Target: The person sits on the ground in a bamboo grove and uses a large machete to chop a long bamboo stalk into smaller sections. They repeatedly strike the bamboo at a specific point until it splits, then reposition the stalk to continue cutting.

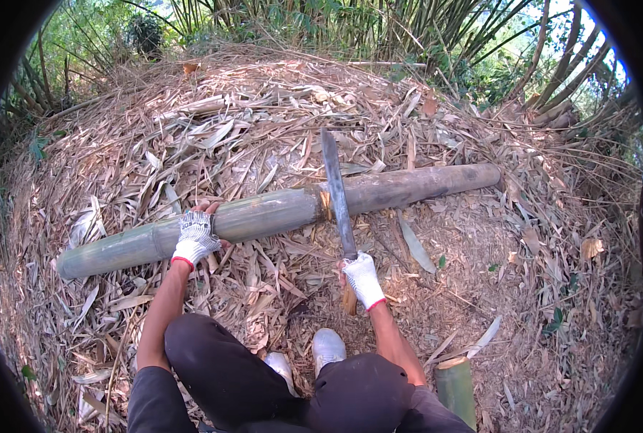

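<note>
A thick bamboo pole (263,215) lies across the leaf litter, slanting up to the right; its left length is green and its right length greyer and browner. Near its middle, at a joint, pale fresh wood shows in a cut. My left hand (197,237), in a white glove with bare fingertips, grips the pole left of that cut. In my right hand (363,280), also gloved, is a machete (337,187) with a wooden handle. Its long dark blade points away from me and crosses over the pole beside the cut; whether it touches cannot be told.
Dry leaves and chips (213,137) cover the ground. A short green bamboo piece (455,390) lies at the lower right, near my right leg. My shoes (328,346) are close below the machete handle. Bamboo clumps (437,36) stand at the back.
</note>
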The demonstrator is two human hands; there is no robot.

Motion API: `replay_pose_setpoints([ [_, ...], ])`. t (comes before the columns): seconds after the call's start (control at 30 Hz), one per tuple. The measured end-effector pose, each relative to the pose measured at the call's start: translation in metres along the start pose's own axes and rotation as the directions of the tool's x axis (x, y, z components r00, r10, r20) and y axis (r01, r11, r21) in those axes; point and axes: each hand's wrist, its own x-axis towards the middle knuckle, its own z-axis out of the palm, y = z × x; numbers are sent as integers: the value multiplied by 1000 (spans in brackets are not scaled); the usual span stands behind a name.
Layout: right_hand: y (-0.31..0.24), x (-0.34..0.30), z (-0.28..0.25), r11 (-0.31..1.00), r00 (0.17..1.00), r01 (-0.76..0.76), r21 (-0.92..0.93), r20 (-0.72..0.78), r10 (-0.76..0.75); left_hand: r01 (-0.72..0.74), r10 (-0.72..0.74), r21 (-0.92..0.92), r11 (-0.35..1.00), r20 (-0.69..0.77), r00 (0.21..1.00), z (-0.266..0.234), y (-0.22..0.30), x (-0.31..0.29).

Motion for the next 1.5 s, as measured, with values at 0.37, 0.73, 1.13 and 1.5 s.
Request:
replay_pose_setpoints([
  [0.37, 47, 24, 10, 884, 911, 194, -425, -256, -323, -1, 0, 21, 1000, 53, 999, -1, 13, 8],
  [0.73, -86, -27, 16, 815, 817, 423, -396, -221, -532, -8, 8, 6, 1000, 24, 1000, -3, 1, 6],
  [1.13, 18, 10, 17, 687, 951, 170, -707, -67, -303, -6, 7, -40, 999, 16, 1000, -9, 3, 13],
  [1.5, 23, 14, 23, 863, 937, 114, -493, -236, -258, -19, 20, -19, 1000, 64, 998, -5, 6, 14],
])
